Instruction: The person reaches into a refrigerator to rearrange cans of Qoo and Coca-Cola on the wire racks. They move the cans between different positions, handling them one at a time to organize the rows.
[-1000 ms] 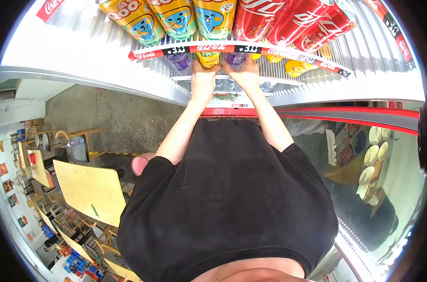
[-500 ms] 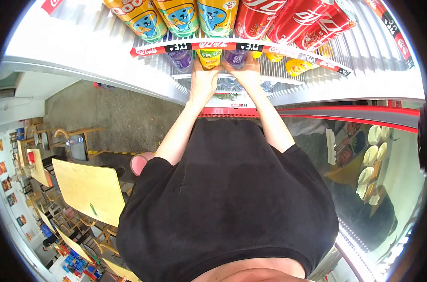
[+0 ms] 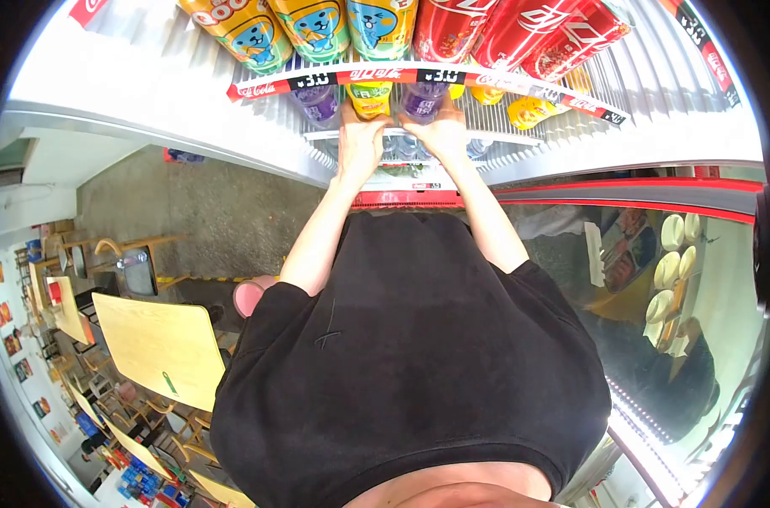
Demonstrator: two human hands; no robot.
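Both my hands reach into a lit drinks cooler, under a shelf edge with price tags. My left hand (image 3: 361, 142) is closed around the lower end of a bottle with a yellow-green label (image 3: 370, 101). Its thumb lies across the front, and the other fingers are partly hidden along the bottle's left side. Beside it, my right hand (image 3: 441, 135) grips a purple-labelled bottle (image 3: 423, 101), thumb on the near side and fingers at its right. Another purple-labelled bottle (image 3: 317, 105) stands left of my left hand. Both held bottles are in the row below the price strip.
Above the price strip (image 3: 351, 78) stand orange drink bottles (image 3: 317, 30) and red Coca-Cola bottles (image 3: 520, 38). Yellow packages (image 3: 533, 110) lie at the right of the lower shelf. The cooler's red-edged door (image 3: 639, 200) is open at the right. Wooden tables (image 3: 159, 345) stand behind at the left.
The view has shifted slightly, so the shelf and bottles appear a little further left and up. My hands keep their places at the same two bottles.
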